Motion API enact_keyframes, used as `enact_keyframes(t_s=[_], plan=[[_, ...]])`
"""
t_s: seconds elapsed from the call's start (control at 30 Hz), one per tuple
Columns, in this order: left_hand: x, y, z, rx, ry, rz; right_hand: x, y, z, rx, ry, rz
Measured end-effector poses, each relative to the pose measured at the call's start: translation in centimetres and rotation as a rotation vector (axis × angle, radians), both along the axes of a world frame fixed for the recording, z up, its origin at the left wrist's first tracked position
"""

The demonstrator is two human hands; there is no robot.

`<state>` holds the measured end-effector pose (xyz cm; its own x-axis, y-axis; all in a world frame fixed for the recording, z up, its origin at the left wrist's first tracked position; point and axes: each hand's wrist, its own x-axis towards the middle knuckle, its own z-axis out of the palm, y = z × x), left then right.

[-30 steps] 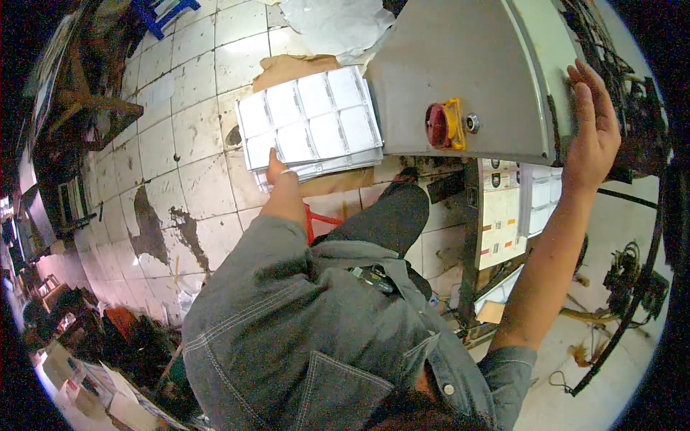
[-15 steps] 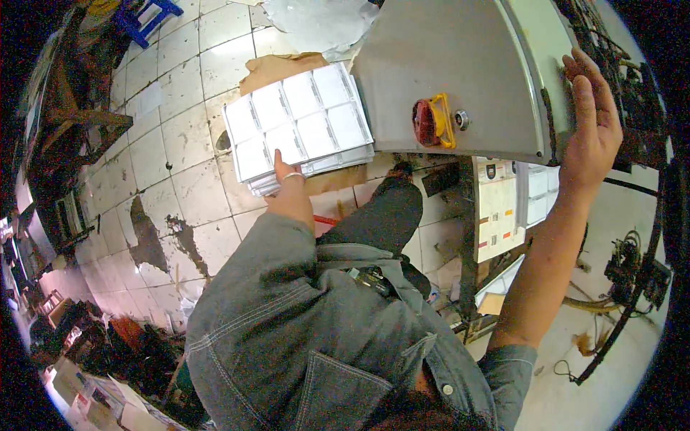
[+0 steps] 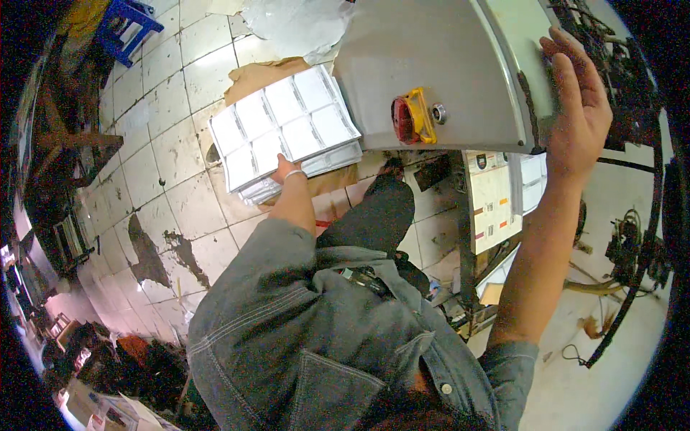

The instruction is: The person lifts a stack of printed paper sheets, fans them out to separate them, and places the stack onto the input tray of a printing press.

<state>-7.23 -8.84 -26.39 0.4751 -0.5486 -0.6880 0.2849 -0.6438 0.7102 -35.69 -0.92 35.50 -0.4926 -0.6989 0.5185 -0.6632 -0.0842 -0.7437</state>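
Note:
My left hand (image 3: 286, 169) grips the near edge of a batch of white printed sheets (image 3: 284, 122), its thumb on top and its other fingers hidden underneath. The sheets carry a grid of pale panels. Below them, slightly offset, shows a lower stack of similar sheets (image 3: 334, 159), with brown paper (image 3: 262, 76) under it. My right hand (image 3: 581, 100) lies against the right edge of a grey metal cabinet (image 3: 431, 57), fingers extended and holding nothing. A red and yellow rotary switch (image 3: 412, 117) sits on the cabinet's face, beside a small round metal lock (image 3: 438, 113).
Below the cabinet, a printed board (image 3: 494, 201) and more white sheets (image 3: 532, 183) stand at the right. Dark cables and machine parts (image 3: 627, 251) hang at the far right. A blue stool (image 3: 128, 30) is on the stained tile floor (image 3: 169, 154), top left. Dark clutter (image 3: 122, 355) lies lower left.
The whole view has shifted slightly. The upper sheets in my left hand now stand a little further off the lower stack at the near right edge. My right hand stays on the cabinet edge.

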Motion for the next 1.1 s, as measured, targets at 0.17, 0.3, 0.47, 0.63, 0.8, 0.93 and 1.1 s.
enact_keyframes(t_s=[0.17, 0.3, 0.47, 0.63, 0.8, 0.93, 1.1], plan=[[2.0, -1.4, -1.5, -0.205, -0.326, -0.283, -1.0, 1.0, 0.5, 0.004, 0.089, -0.037], [-4.9, -3.3, 10.7, -0.142, -0.226, -0.098, -2.0, 2.8, -1.1, -0.003, 0.095, -0.177], [-0.6, -7.8, 21.4, -0.357, 0.076, 0.068, -0.2, 2.2, -0.1, -0.012, 0.049, -0.158], [3.7, -11.0, 34.4, -0.650, 0.063, -0.370, -0.9, 2.1, -0.3, -0.014, 0.071, -0.215], [7.9, -10.8, 48.3, -0.826, -0.192, -0.852, -0.9, 2.3, -0.4, -0.099, 0.219, -0.235], [11.6, -6.8, 60.4, -0.936, -0.181, -1.101, 8.5, 5.0, -2.7, -0.293, 0.574, 0.003], [12.8, -1.0, 71.7, -1.046, -0.180, -1.346, 18.3, 3.8, -11.0, -0.047, -0.382, 0.224]])
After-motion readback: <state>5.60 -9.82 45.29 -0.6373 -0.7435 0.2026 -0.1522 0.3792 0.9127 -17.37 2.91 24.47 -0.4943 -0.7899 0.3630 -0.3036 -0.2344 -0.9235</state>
